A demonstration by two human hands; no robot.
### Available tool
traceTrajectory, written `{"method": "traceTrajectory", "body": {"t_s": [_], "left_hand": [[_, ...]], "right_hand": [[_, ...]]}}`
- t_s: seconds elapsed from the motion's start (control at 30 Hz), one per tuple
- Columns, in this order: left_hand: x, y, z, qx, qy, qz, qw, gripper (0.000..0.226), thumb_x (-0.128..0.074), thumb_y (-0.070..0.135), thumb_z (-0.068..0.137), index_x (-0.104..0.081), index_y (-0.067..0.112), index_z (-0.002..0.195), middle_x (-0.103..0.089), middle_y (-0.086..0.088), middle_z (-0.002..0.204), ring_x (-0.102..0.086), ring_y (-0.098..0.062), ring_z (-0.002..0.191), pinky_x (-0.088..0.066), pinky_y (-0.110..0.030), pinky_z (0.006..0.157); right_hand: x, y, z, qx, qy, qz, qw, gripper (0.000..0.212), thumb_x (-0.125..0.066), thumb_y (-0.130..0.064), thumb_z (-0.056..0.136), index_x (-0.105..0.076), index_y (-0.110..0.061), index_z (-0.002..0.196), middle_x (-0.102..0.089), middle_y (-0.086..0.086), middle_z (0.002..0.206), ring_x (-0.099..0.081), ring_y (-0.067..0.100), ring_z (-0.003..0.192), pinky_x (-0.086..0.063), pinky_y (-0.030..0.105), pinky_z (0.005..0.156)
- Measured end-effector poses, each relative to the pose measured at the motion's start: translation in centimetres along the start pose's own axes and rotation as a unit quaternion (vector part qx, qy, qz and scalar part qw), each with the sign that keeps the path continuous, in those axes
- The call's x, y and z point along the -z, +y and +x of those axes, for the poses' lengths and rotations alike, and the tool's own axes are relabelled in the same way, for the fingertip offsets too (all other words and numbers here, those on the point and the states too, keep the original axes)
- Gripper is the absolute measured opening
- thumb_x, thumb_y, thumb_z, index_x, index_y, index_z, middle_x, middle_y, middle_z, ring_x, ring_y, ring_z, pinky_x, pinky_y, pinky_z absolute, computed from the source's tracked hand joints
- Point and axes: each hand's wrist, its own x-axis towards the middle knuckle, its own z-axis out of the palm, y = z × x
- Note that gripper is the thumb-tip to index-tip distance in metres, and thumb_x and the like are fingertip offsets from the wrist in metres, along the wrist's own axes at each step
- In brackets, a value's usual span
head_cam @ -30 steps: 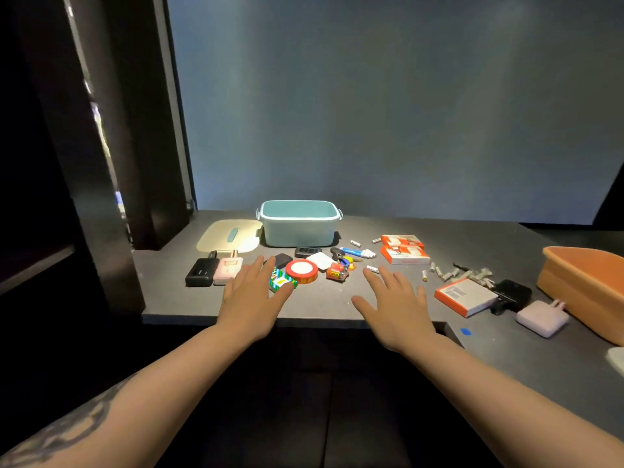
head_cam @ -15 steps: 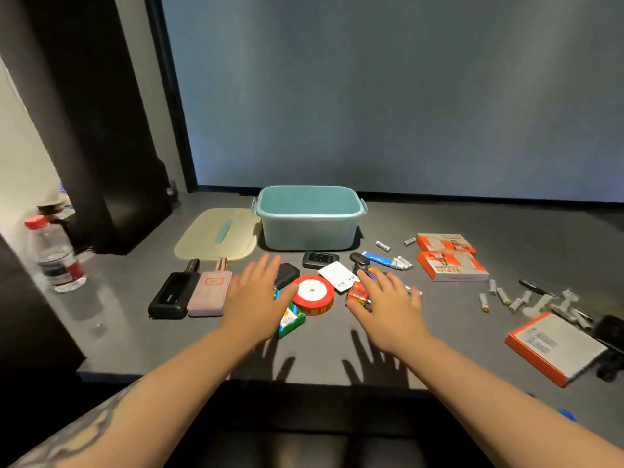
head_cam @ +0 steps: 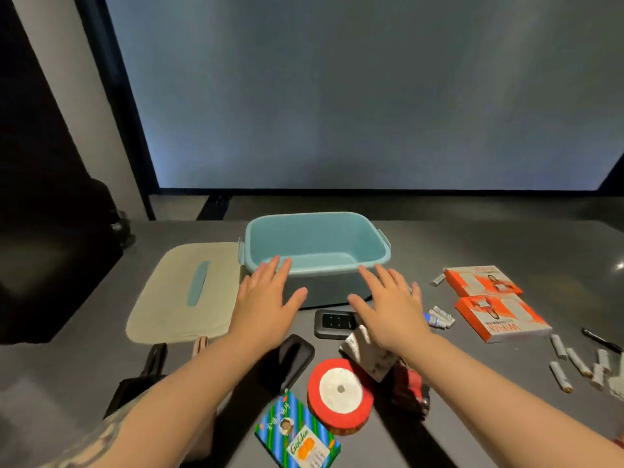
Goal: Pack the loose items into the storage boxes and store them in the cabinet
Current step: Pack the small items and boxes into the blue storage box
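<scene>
While both hands, left (head_cam: 266,298) and right (head_cam: 388,305), hover spread and empty, the teal storage box (head_cam: 317,255) near the table's back edge looks light, rigid; grip its side handles.

A dark grey worktop (head_cam: 472,238) runs the full width of the view, its matt surface catching a small bright glint near the right edge. Behind it stands a large pale blue-grey panel (head_cam: 371,96), evenly lit and brighter toward its lower left, set in a thin black frame (head_cam: 131,130). Left of the frame is a strip of lighter grey wall (head_cam: 67,79), and beyond that a black mass (head_cam: 40,214) lies in deep shadow. The room is dim overall.
</scene>
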Motion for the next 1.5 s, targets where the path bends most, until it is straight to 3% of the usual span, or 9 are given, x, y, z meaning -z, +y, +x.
{"method": "traceTrajectory", "body": {"t_s": [0.23, 0.33, 0.43, 0.53, 0.7, 0.83, 1.07, 1.27, 1.5], "left_hand": [[-2.5, -1.3, 3.6, -0.003, -0.031, -0.007, 0.999, 0.058, -0.031, 0.052, 0.096, -0.02, 0.029, 0.148, -0.015, 0.005, 0.157, -0.01, -0.014, 0.145, -0.005, -0.038, 0.118], [-2.9, -1.8, 4.5, -0.009, -0.016, -0.004, 1.0, 0.049, -0.032, 0.049, 0.097, -0.037, 0.029, 0.141, -0.034, 0.007, 0.15, -0.022, -0.012, 0.14, -0.001, -0.035, 0.116], [-3.0, -2.2, 5.1, -0.013, 0.03, -0.029, 0.999, 0.037, -0.037, 0.043, 0.097, -0.056, 0.028, 0.124, -0.058, 0.01, 0.125, -0.043, -0.011, 0.122, -0.004, -0.031, 0.114], [-3.8, -2.3, 5.7, -0.011, 0.059, -0.036, 0.998, 0.028, -0.044, 0.039, 0.096, -0.063, 0.025, 0.111, -0.064, 0.01, 0.108, -0.051, -0.013, 0.108, -0.01, -0.029, 0.113], [-4.1, -2.7, 5.6, -0.025, 0.062, -0.026, 0.997, 0.019, -0.047, 0.036, 0.095, -0.062, 0.025, 0.095, -0.06, 0.013, 0.09, -0.049, -0.014, 0.089, -0.023, -0.03, 0.107], [-4.1, -2.6, 4.3, -0.048, 0.067, -0.026, 0.996, 0.015, -0.048, 0.034, 0.095, -0.06, 0.025, 0.091, -0.05, 0.019, 0.083, -0.037, -0.009, 0.08, -0.024, -0.022, 0.089], [-3.8, -1.5, 0.3, -0.048, 0.07, -0.014, 0.996, 0.014, -0.047, 0.029, 0.095, -0.059, 0.023, 0.09, -0.049, 0.018, 0.081, -0.044, -0.014, 0.081, -0.022, -0.024, 0.091], [-3.4, -1.2, -2.3, -0.053, 0.06, -0.017, 0.997, 0.014, -0.049, 0.028, 0.095, -0.061, 0.021, 0.093, -0.054, 0.016, 0.085, -0.05, -0.016, 0.086, -0.021, -0.028, 0.101], [-3.1, -0.4, -3.3, -0.044, 0.079, -0.061, 0.994, 0.011, -0.056, 0.022, 0.092, -0.063, 0.016, 0.099, -0.063, 0.006, 0.095, -0.055, -0.018, 0.096, -0.015, -0.038, 0.115]], "right_hand": [[-1.4, -0.6, 5.6, 0.038, -0.018, -0.009, 0.999, 0.056, -0.028, -0.054, 0.096, -0.016, -0.036, 0.148, -0.012, -0.003, 0.158, -0.004, 0.021, 0.145, 0.0, 0.051, 0.115], [-1.9, 0.2, 6.8, 0.053, -0.011, -0.01, 0.998, 0.05, -0.029, -0.05, 0.098, -0.028, -0.033, 0.145, -0.022, -0.003, 0.155, -0.011, 0.018, 0.143, -0.001, 0.049, 0.115], [-2.5, 1.4, 7.7, 0.082, 0.024, -0.01, 0.996, 0.036, -0.033, -0.044, 0.098, -0.048, -0.029, 0.128, -0.045, -0.008, 0.136, -0.031, 0.015, 0.131, -0.006, 0.044, 0.113], [-3.1, 2.3, 8.6, 0.108, 0.038, 0.0, 0.993, 0.027, -0.035, -0.041, 0.099, -0.052, -0.028, 0.115, -0.056, -0.009, 0.112, -0.045, 0.016, 0.113, -0.009, 0.036, 0.112], [-3.1, 3.1, 8.5, 0.165, 0.036, -0.024, 0.985, 0.021, -0.033, -0.04, 0.1, -0.05, -0.027, 0.104, -0.045, -0.011, 0.086, -0.045, 0.018, 0.089, -0.016, 0.034, 0.112], [-3.1, 3.7, 7.4, 0.189, 0.036, -0.02, 0.981, 0.017, -0.035, -0.038, 0.099, -0.049, -0.027, 0.099, -0.048, -0.01, 0.083, -0.043, 0.018, 0.085, -0.021, 0.033, 0.107], [-2.6, 3.9, 3.5, 0.191, 0.034, 0.0, 0.981, 0.016, -0.039, -0.037, 0.098, -0.051, -0.027, 0.099, -0.049, -0.01, 0.082, -0.043, 0.018, 0.085, -0.021, 0.034, 0.107], [-2.2, 4.1, 0.5, 0.19, 0.025, 0.0, 0.982, 0.018, -0.033, -0.039, 0.099, -0.049, -0.03, 0.1, -0.048, -0.012, 0.084, -0.042, 0.015, 0.086, -0.02, 0.035, 0.109], [-1.6, 4.0, -0.2, 0.177, 0.017, 0.038, 0.983, 0.021, -0.041, -0.039, 0.097, -0.053, -0.026, 0.108, -0.049, -0.012, 0.089, -0.045, 0.016, 0.096, -0.012, 0.034, 0.114]]}}
